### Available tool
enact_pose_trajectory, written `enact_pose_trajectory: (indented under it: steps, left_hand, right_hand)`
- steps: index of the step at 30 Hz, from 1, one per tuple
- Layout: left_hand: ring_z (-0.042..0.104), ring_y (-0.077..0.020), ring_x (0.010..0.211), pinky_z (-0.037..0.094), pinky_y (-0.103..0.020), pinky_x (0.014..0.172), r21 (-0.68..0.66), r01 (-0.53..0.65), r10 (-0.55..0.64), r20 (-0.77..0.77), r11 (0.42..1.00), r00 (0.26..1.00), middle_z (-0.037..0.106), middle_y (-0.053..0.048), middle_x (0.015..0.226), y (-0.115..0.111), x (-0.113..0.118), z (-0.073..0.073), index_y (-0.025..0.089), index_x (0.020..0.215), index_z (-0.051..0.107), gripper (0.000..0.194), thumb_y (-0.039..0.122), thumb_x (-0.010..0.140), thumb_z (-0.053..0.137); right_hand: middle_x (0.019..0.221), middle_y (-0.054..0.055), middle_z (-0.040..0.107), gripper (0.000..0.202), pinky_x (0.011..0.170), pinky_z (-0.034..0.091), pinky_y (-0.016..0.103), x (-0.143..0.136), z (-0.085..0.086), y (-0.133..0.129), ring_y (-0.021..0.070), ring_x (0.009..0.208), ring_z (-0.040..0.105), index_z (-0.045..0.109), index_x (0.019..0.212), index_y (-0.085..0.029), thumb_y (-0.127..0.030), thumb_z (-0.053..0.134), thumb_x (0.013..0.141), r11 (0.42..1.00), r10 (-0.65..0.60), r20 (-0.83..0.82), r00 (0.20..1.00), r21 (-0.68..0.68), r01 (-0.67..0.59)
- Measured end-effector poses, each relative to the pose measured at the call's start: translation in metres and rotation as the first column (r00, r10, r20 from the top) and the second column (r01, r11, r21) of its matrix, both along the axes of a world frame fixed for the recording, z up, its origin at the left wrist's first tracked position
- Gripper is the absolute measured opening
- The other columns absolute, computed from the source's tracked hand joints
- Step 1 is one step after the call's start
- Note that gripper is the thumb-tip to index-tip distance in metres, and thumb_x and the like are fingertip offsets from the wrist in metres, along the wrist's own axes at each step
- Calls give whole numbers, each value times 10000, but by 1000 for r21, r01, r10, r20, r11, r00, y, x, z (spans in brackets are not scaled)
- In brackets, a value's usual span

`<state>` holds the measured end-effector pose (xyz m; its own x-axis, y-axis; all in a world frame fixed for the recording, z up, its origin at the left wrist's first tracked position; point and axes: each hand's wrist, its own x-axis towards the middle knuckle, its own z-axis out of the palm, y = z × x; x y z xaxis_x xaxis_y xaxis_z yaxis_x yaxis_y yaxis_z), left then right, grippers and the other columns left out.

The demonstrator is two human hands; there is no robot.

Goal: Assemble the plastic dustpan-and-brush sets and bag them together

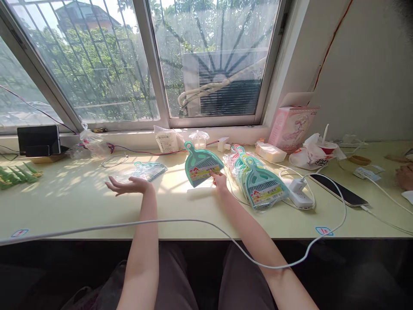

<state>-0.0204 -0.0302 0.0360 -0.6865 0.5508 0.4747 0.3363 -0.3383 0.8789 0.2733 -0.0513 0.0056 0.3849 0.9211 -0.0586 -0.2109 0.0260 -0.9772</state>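
My right hand [220,181] pinches the lower right edge of a green toy dustpan and brush set [201,163], which it holds tilted above the table. A printed yellow label crosses the front of the set. My left hand [130,185] is palm up with its fingers spread, and nothing rests in it. Just behind it lie bagged sets [153,170] in clear plastic, partly hidden by the hand. To the right of my right hand is a pile of bagged dustpan sets [263,187], mostly green with some pink ones at the back.
A white cable [180,220] loops across in front of my arms. Right of the pile are a white power adapter [300,193], a black phone [338,189] and a pink box [292,127]. A dark tablet [38,140] stands at left. Another person's hand [405,175] shows at far right.
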Motion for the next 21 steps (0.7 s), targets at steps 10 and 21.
enact_pose_trajectory:
  steps: [10, 21]
  left_hand:
    - [477, -340, 1362, 353, -479, 1128, 18, 680, -678, -63, 733, 732, 609, -136, 1351, 2, 88, -9, 227, 1413, 513, 604, 548, 904, 565]
    - [636, -221, 829, 495, -328, 781, 87, 621, -627, 120, 779, 770, 683, -44, 842, 16, 85, -20, 187, 948, 688, 263, 402, 802, 646]
  right_hand:
    - [485, -78, 437, 311, 389, 285, 238, -7, -5, 2, 67, 406, 312, 582, 694, -207, -408, 812, 639, 998, 57, -10, 998, 32, -57]
    - [601, -30, 621, 312, 506, 445, 222, -17, -1, -3, 74, 453, 512, 629, 783, -173, -385, 806, 637, 934, 354, -23, 935, 65, -352]
